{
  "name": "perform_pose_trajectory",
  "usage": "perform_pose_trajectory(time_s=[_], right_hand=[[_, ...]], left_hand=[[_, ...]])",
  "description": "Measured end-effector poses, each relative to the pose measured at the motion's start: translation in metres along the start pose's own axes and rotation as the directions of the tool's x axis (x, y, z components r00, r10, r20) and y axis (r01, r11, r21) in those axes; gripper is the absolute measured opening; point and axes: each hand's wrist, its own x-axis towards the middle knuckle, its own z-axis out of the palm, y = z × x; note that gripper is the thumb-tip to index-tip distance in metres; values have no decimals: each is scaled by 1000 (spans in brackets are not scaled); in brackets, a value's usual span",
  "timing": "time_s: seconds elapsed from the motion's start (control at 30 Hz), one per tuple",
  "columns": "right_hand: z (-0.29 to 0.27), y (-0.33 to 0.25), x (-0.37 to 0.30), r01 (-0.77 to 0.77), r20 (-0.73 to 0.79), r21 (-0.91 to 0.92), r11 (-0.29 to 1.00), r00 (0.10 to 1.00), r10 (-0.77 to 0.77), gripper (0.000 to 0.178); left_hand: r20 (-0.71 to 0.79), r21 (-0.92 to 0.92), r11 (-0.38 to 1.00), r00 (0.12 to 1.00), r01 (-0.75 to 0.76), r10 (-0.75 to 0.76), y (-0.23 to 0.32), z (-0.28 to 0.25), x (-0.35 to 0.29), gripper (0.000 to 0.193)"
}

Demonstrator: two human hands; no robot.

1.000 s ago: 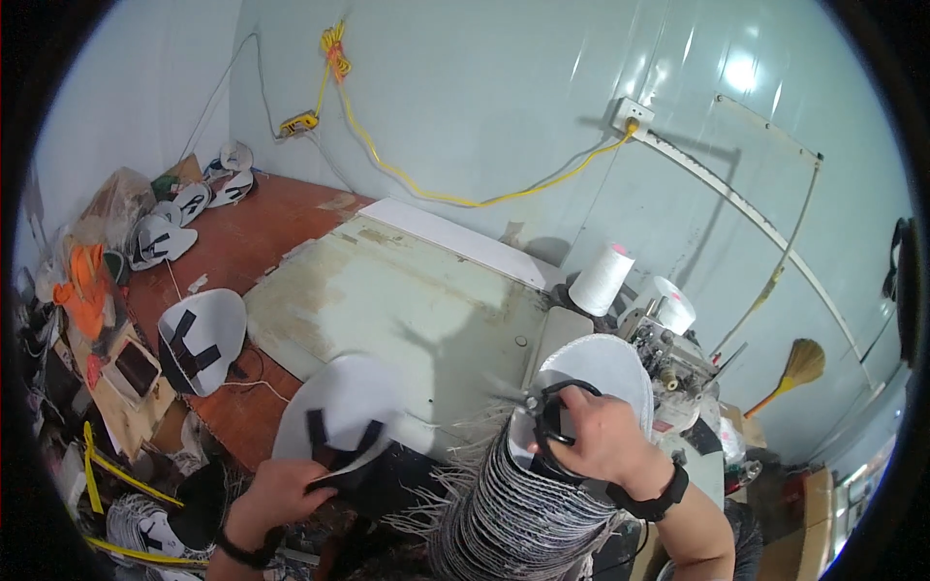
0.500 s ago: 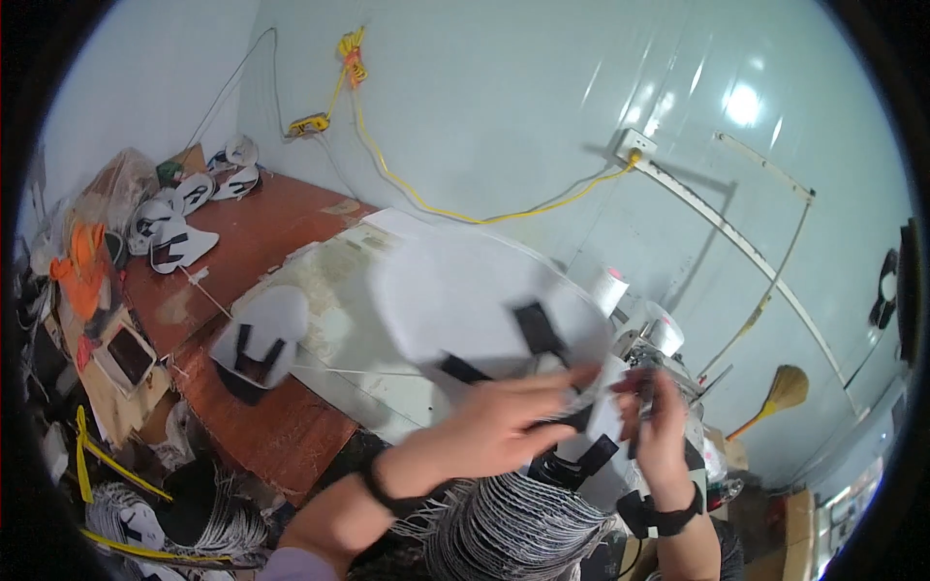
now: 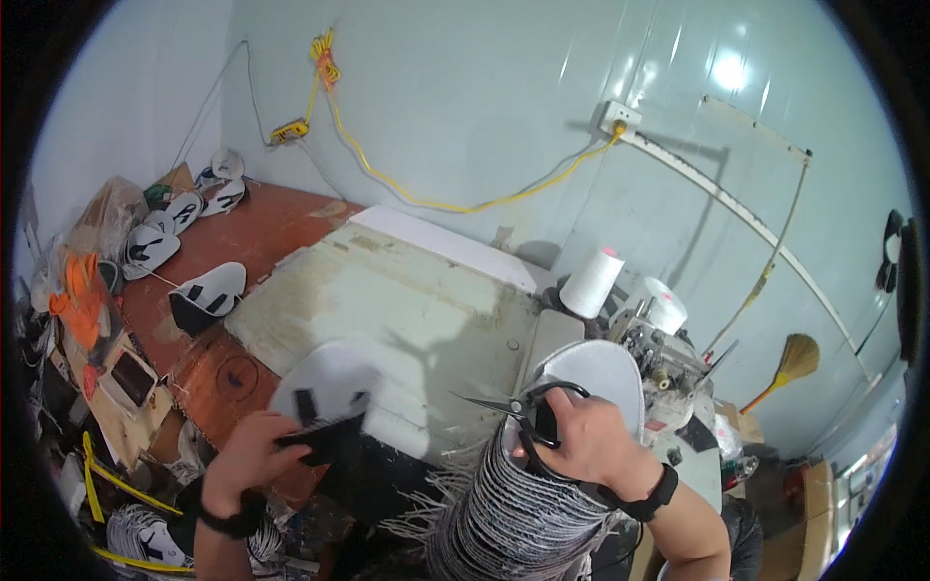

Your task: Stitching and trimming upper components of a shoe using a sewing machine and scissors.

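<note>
My right hand (image 3: 579, 441) grips a pair of black scissors (image 3: 513, 407), blades pointing left, and rests on top of a tall stack of white cut pieces with loose threads (image 3: 528, 504). The top white piece (image 3: 601, 373) of the stack shows behind the hand. My left hand (image 3: 254, 455) holds a white shoe-upper piece with black patches (image 3: 325, 392) at the near edge of the pale worktable (image 3: 387, 300). Both wrists wear black bands.
A sewing machine with white thread cones (image 3: 593, 281) stands at the right. More white-and-black pieces (image 3: 208, 295) lie on the brown table (image 3: 262, 232) at the left. A yellow cord (image 3: 387, 189) runs along the wall. A broom (image 3: 790, 363) leans at the right. Clutter fills the left floor.
My left hand has carried the white piece from up in front of me down to the near left table edge. My right hand has come onto the stack with the scissors.
</note>
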Motion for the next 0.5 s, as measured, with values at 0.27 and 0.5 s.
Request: perform_pose_trajectory(time_s=[0.27,0.5], right_hand=[[9,-7,15,-127,113,-274,953,980,163,38],[-55,-9,-10,-210,-438,428,879,803,405,23]], left_hand=[[-573,-754,375,819,-539,25,105,-2,1,22],[-29,-541,634,765,-553,643,206,107,114,15]])
